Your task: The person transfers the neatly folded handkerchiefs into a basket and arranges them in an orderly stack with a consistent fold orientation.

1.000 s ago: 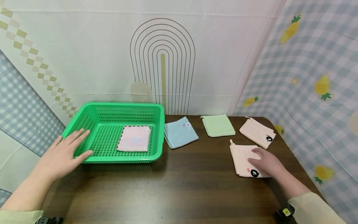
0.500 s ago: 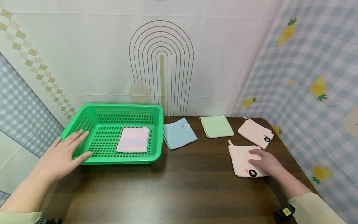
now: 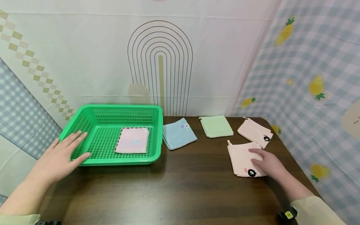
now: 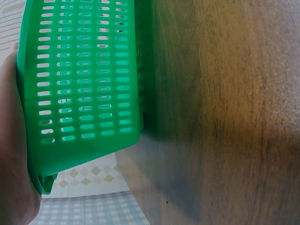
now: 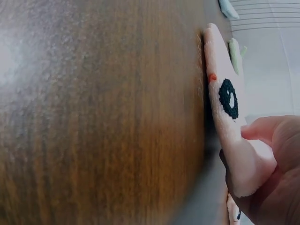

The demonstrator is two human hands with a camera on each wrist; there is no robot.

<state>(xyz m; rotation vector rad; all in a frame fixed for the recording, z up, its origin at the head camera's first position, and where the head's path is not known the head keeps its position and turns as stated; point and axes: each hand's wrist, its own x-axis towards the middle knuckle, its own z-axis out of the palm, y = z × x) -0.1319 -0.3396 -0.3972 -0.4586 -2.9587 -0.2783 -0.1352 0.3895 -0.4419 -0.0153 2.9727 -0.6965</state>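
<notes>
Right hand (image 3: 268, 164) pinches the nearer folded pale-pink cloth square (image 3: 242, 156), at right on the brown wooden table (image 3: 180, 195); left hand (image 3: 59, 157), spread wide, touches the left side of the green rectangular plastic basket (image 3: 121, 161).

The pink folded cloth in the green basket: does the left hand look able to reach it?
Probably yes: the left hand is at the rim of the green basket, and nothing covers the pink folded cloth.
</notes>
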